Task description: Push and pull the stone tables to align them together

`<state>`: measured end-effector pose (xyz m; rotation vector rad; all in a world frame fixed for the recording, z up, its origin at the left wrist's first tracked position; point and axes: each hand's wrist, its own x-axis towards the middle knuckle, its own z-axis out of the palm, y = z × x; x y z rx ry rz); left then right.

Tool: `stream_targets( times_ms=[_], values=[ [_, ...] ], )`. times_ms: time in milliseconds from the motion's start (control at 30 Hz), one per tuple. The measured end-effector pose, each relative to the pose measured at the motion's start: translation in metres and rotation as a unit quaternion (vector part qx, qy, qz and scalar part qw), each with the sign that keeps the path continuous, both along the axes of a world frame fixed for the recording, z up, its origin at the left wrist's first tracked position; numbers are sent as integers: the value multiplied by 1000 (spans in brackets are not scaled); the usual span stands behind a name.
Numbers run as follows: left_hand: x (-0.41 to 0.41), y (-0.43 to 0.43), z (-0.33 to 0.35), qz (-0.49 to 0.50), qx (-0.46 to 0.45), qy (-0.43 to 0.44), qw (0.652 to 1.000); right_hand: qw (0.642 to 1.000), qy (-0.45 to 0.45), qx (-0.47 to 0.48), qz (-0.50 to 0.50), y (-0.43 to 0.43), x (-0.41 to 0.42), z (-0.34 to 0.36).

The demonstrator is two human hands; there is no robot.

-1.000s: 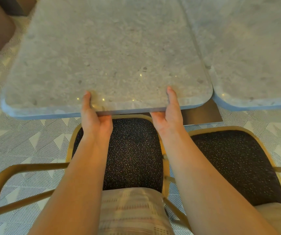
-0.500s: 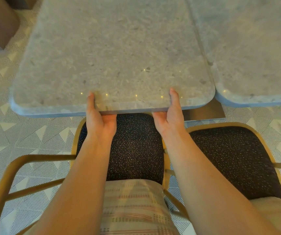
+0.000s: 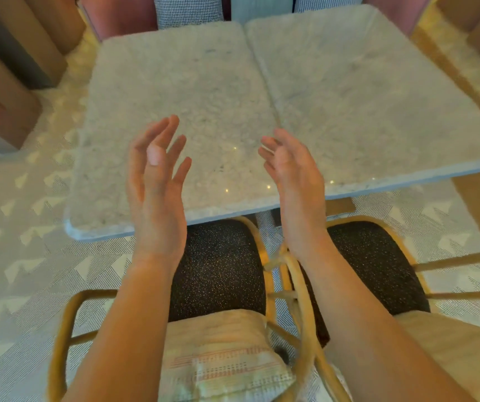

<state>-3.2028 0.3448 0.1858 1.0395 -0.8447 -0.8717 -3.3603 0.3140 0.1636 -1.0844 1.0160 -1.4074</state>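
Nearest the camera, a pale patterned cushion (image 3: 221,361) lies on a dark speckled chair seat (image 3: 218,271) with a curved yellow frame; a second dark speckled chair seat (image 3: 375,265) sits just beside it at 3 o'clock. Above the seats, the left hand (image 3: 156,181) and right hand (image 3: 293,172) are raised, palms facing each other, fingers spread and holding nothing, clear of the stone. Beyond them the left grey speckled stone table (image 3: 175,97) and, at 1 o'clock, the right grey stone table (image 3: 363,91) stand side by side, long edges meeting along a narrow seam. Pink upholstered seating (image 3: 122,13) lies farthest, at 11 o'clock.
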Motion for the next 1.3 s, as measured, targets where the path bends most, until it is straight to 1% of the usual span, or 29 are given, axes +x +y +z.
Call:
stream_targets(
  times_ms=[33,100,233,333,400,467,600,667,867,1067,1133,1300],
  values=[
    [-1,4,13,-18,-28,-23,999,999,6,-42,-1,6,-5,17],
    [-4,14,36,-66,-80,-62,993,995,31,-95,7,19,-16,42],
    [-18,41,71,-168,-119,-137,969,987,80,-142,-10,60,-38,76],
    [-34,66,91,-236,-139,-145,951,979,114,-160,-47,102,-55,96],
    [-51,81,98,-275,-161,-138,938,974,140,-162,-77,134,-72,103],
    [-75,95,101,-317,-170,-124,925,971,146,-155,-112,168,-93,110],
    [-158,128,116,-418,-190,-84,884,948,170,-154,-220,246,-160,129],
    [-193,141,122,-445,-193,-67,872,934,190,-155,-261,273,-190,135],
    [-334,190,141,-578,-224,-36,784,872,229,-169,-398,359,-300,156],
    [-480,244,143,-653,-236,-2,720,829,243,-175,-472,435,-417,153],
    [-530,263,146,-670,-237,8,704,814,250,-174,-494,459,-463,156],
    [-639,302,154,-686,-238,34,687,788,266,-173,-527,509,-565,167]
  ],
)
